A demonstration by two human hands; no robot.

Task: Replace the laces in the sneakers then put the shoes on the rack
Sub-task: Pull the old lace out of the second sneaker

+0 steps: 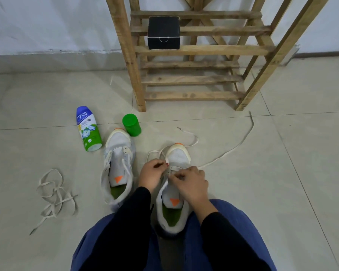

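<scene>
**Lacing right sneaker: floppy lace, soft upper**

Handling, my read:
- Lace is flat, limp and light. It won't push through an eyelet by its body; grip right at the stiff tip and feed that. A pinch is enough.
- Sneaker looks light, with a soft mesh upper. The eyelet flap will fold under pressure, so brace the flap beside the eyelet, not the toe.
- For the rack, lift by the heel collar or pinch the tongue. Nothing fragile here.

Hands:
- Left hand is curled, fingertips pinched at the lower eyelets. It seems to hold the lace or flap edge; can't tell which.
- Right hand is curled too, fingertips closed on the lace at the same row.

Where things are:
- Sneaker sits on the floor between the person's knees, toe pointing to the rack.
- One lace end trails far right across the tiles; the other loops past the toe.
- Second sneaker stands just left, only partly laced, sides loose.
- Spare lace lies tangled, well left.

Looks: white-grey upper, orange toe tip, orange triangle on the tongue, green insole. Laces are off-white and flat.

Rack's lower slats are bare; a black box sits higher up.
</scene>
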